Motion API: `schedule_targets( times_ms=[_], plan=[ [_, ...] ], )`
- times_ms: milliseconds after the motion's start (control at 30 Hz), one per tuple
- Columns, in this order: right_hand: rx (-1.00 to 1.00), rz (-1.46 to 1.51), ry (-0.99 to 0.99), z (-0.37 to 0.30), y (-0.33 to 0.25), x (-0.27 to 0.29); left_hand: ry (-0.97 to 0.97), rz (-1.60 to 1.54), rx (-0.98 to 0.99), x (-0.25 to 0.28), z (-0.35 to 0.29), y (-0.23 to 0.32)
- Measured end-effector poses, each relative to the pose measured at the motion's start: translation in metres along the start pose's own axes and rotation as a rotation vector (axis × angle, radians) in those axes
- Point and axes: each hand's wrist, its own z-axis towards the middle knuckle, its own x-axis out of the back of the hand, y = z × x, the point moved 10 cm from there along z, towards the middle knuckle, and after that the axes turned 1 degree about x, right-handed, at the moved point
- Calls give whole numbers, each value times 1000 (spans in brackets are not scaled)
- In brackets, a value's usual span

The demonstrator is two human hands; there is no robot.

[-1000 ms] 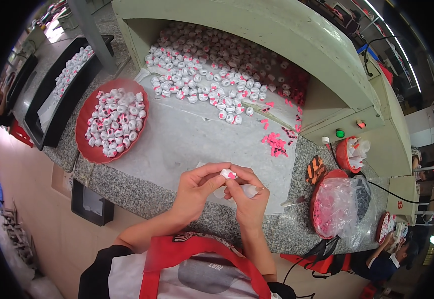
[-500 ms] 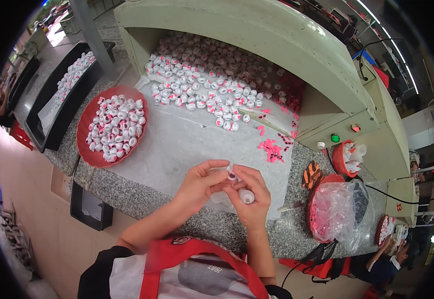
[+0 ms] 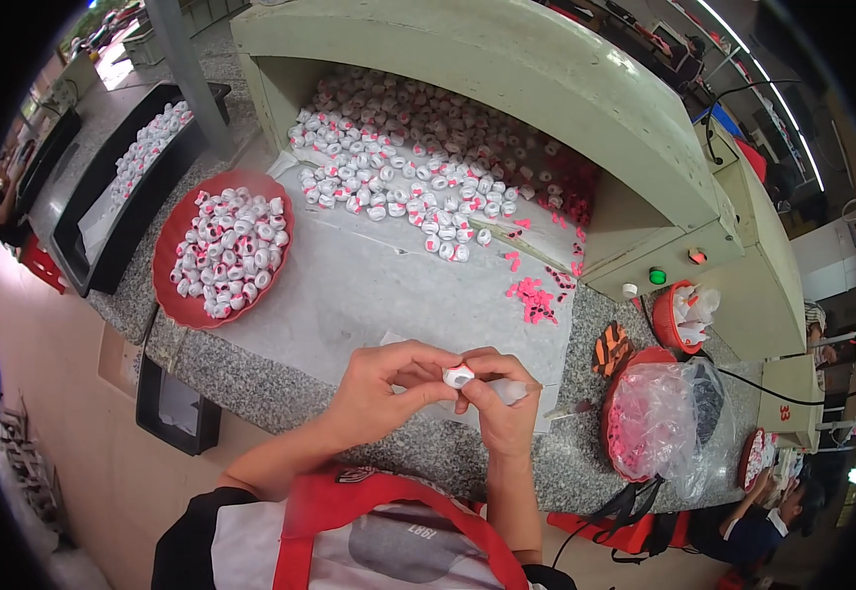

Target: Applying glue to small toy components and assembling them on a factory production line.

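Between the fingertips of both hands is a small white rounded piece (image 3: 458, 377) with a dark opening and a touch of pink. My left hand (image 3: 381, 386) pinches it from the left. My right hand (image 3: 504, 418) grips its other side and also keeps a small translucent white squeeze bottle (image 3: 512, 391) tucked in the fingers, its tip toward the right. Under the hands lies a white paper sheet (image 3: 349, 295) on the speckled stone bench. Loose pink bits (image 3: 534, 300) are scattered on the sheet, beyond my right hand.
A red bowl (image 3: 160, 265) heaped with similar white pieces stands left. Many more lie beneath a pale green hooded machine (image 3: 506, 69). At right are a red basket (image 3: 666, 320) and a tray with a plastic bag (image 3: 654, 418). A co-worker (image 3: 767, 516) sits at far right.
The white piece has been turned, so its dark opening shows more from the front. Both hands have shifted slightly lower, and the bottle has tilted from facing me to pointing right.
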Motion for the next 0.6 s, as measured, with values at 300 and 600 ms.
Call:
schedule_targets(
  times_ms=[300, 600],
  plan=[
    [-89, -10, 17, 10, 35, -25, 121, -111, -35, 35, -4, -17],
    [-78, -250, 184, 23, 65, -41, 716, 932, -147, 185, -31, 38]
  ],
)
